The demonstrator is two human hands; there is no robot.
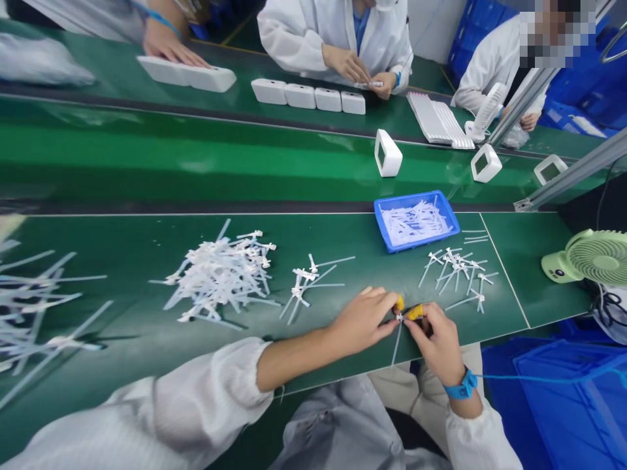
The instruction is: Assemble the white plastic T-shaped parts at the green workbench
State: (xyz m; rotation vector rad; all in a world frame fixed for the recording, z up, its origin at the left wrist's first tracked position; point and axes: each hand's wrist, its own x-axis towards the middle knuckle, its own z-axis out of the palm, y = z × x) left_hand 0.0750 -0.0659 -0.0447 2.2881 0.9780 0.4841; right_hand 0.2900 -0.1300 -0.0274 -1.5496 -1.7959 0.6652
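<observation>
Near the front edge of the green table, my left hand (367,316) and my right hand (435,339) meet, both pinching a small white piece (400,318) with a pale strip hanging down from it. Yellow covers are on a fingertip of each hand, and a blue band circles my right wrist. To the left of my hands lies a small group of similar white pieces with strips (306,281). A large pile of them (220,277) is farther left. Beyond my right hand rests another loose group (458,264).
A blue tray (416,245) of short white strips stands behind my hands. More pieces (59,343) lie far left. A green fan (595,256) is at right. White devices (388,154) sit on the green belt (196,153); co-workers' hands are across it.
</observation>
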